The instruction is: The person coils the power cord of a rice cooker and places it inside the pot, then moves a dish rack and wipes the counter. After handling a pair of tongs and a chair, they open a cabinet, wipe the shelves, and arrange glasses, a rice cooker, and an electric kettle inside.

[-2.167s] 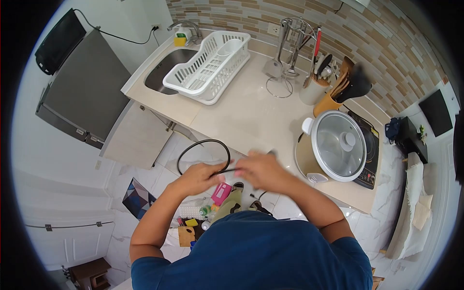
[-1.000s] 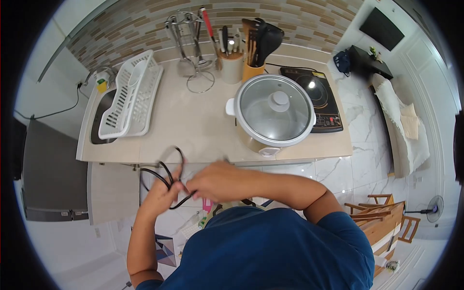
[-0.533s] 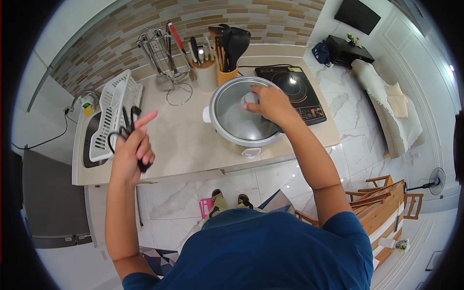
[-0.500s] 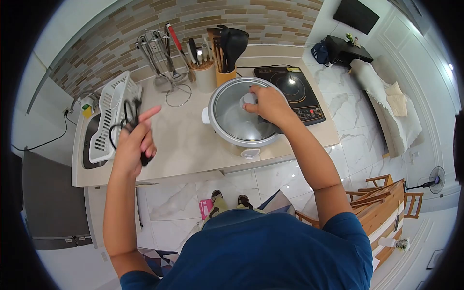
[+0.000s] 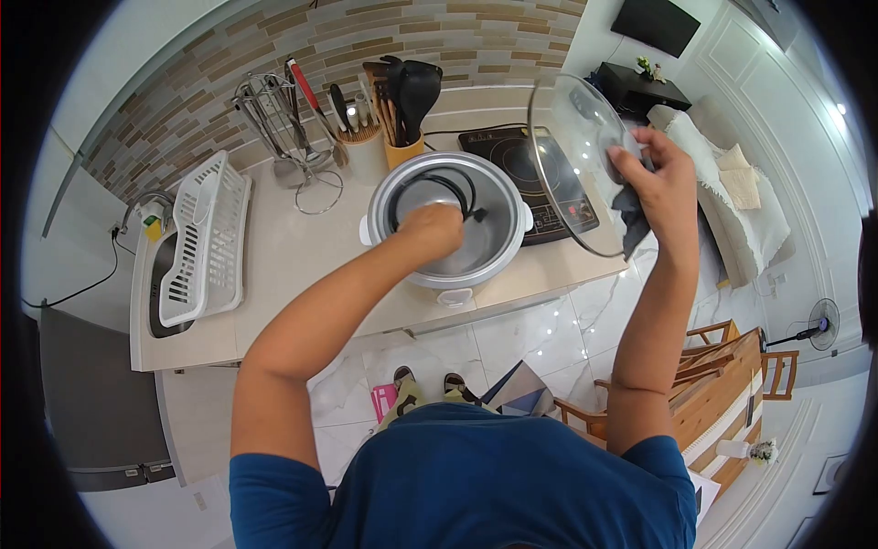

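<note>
A white rice cooker (image 5: 369, 229) with a grey metal inner pot stands on the counter near its front edge. My left hand (image 5: 434, 231) is closed inside the pot, with a looped black power cord (image 5: 475, 194) in it; the fingertips are hidden. To the right, my right hand (image 5: 663, 174) holds the glass lid (image 5: 572, 151) by its knob, tilted nearly upright above the counter. A dark grey cloth (image 5: 631, 220) hangs below the same hand, partly behind the lid's rim.
A black induction cooker (image 5: 512, 156) sits right of the rice cooker, partly behind the lid. Behind are an orange utensil holder (image 5: 402, 154), a knife holder (image 5: 364, 160) and a metal utensil rack (image 5: 265, 119). A white dish rack (image 5: 224, 247) stands by the sink at left.
My right hand has lifted the glass lid off the rice cooker and moved it right. My left hand has carried the black cord rightward from the dish rack into the pot.
</note>
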Tool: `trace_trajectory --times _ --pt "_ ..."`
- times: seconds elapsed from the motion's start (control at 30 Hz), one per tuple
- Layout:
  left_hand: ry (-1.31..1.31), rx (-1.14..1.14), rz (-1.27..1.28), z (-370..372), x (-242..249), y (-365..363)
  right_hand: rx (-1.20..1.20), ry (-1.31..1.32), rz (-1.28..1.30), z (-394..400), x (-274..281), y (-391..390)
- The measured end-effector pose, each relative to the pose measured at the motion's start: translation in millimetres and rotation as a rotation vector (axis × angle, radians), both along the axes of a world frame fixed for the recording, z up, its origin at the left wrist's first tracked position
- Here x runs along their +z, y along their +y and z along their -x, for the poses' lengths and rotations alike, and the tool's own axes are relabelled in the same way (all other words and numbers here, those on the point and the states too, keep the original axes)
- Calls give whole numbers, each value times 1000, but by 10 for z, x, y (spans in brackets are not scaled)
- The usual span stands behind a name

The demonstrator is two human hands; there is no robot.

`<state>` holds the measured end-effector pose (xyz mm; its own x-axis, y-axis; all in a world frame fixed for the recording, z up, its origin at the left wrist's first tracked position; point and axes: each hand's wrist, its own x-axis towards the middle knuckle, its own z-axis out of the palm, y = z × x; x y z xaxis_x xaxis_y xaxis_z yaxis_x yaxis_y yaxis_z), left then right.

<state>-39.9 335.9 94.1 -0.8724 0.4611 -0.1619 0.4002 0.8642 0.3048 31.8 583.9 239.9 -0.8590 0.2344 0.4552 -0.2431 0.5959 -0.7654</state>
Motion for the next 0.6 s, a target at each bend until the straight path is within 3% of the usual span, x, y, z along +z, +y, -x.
trace_trajectory --times 0.07,0.13,0.2,0.27,0.33,0.43,0.53,0.57,0.6 --pt "15 -54 42 38 -37 98 -19 6 7 -41 -53 63" --pt "-372 -103 197 -5 152 204 -7 -34 -38 -66 -122 74" --pt "-469 -139 216 -37 62 227 55 -56 10 -22 -196 -41" --pt "-371 -159 236 -18 -177 224 123 -142 -125 95 -287 -158" --pt "-390 -115 236 -49 -89 155 209 -122 -254 170 -316 -408" --pt "-244 -153 -44 -202 137 -93 323 -192 -323 417 -465 -696" --pt "-190 -73 -66 -483 350 -379 396 -210 -415 641 -643 -918" --pt "-79 -189 -124 -505 79 -556 400 -221 -418 697 -693 -961" --pt "44 -220 -216 -734 115 -728 403 -232 -421 751 -734 -1002"
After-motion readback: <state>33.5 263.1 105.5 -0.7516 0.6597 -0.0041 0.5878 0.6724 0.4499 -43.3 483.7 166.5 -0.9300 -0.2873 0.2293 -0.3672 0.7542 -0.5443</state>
